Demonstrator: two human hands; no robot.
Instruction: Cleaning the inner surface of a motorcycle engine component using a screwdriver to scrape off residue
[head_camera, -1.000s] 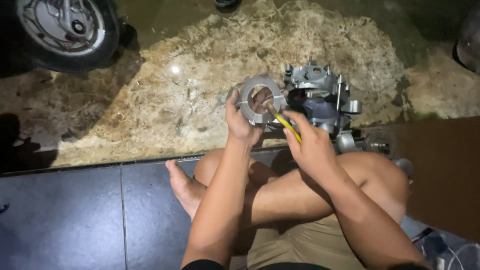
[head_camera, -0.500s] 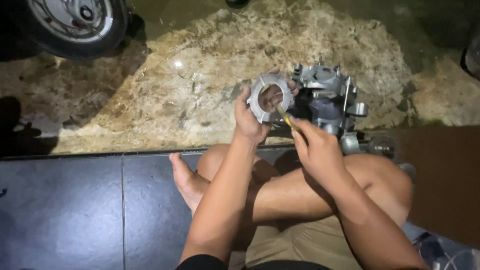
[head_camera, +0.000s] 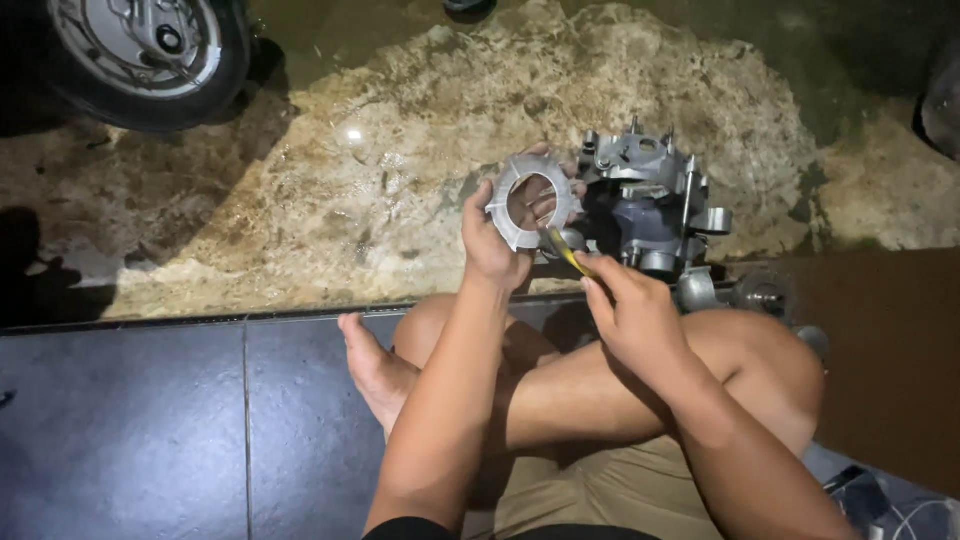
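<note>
My left hand (head_camera: 497, 240) grips a round grey metal ring with notched edges (head_camera: 530, 201), held up on edge with its hole facing me. My right hand (head_camera: 632, 312) holds a thin yellow-handled tool (head_camera: 562, 250) whose tip points at the ring's lower edge. Just right of the ring sits a grey metal engine part (head_camera: 650, 205) on the ground, partly behind my hands. I sit cross-legged, knees under my arms.
A scooter wheel (head_camera: 140, 50) stands at the top left. Rough, wet, pale stone ground (head_camera: 330, 200) lies ahead, and dark tiles (head_camera: 130, 420) lie on my left. My bare foot (head_camera: 375, 370) rests on the tiles. Small metal parts (head_camera: 760, 295) lie beside my right knee.
The ring has turned more upright in my left hand and the view has shifted slightly. My right hand with the yellow tool stays close under the ring.
</note>
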